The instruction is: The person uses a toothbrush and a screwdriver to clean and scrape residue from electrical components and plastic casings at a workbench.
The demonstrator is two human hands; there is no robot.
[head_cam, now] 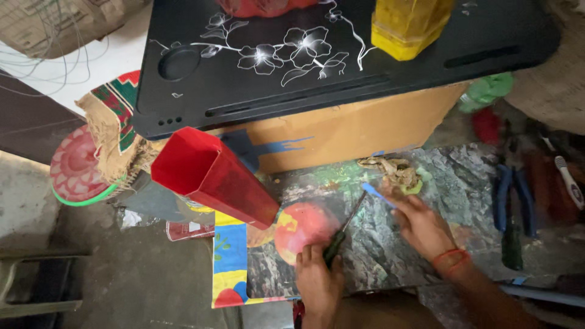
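Two hands at lower centre: left hand (pixel 318 277) grips a stiff, light screwdriver (pixel 342 234) by its handle; right hand (pixel 420 225) pinches a small blue piece (pixel 378 195).

Single head view, looked steeply down from above worker. Camera sat close: hands near bottom centre, left hand (pixel 318 281) and right hand (pixel 424 226), forearms cut by lower edge. Printed mat (pixel 426 183) filled lower right. Black tray (pixel 341 67) spanned top, partly cropped. Bare floor (pixel 122 280) lower left. No second view, no overlap.
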